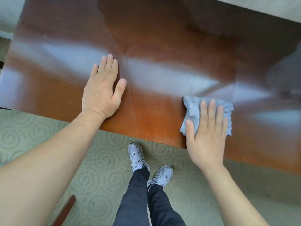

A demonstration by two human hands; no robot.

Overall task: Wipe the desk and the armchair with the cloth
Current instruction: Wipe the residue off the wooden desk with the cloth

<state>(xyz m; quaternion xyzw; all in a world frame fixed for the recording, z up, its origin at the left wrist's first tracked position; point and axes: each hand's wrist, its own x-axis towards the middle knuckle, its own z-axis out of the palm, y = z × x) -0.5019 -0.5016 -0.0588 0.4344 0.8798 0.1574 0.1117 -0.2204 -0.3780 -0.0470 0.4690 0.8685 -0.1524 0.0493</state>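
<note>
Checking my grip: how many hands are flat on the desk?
2: left hand bare on the desk; right hand near its front edge, pressing the cloth.

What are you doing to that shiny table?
A person is wiping a desk. The right hand lies flat on a crumpled blue-grey cloth, pressing it onto the wood near the front edge. The left hand rests open and flat on the desk, holding nothing. The person stands on patterned carpet in pale sneakers. The armchair cannot be clearly made out in this view.
</note>
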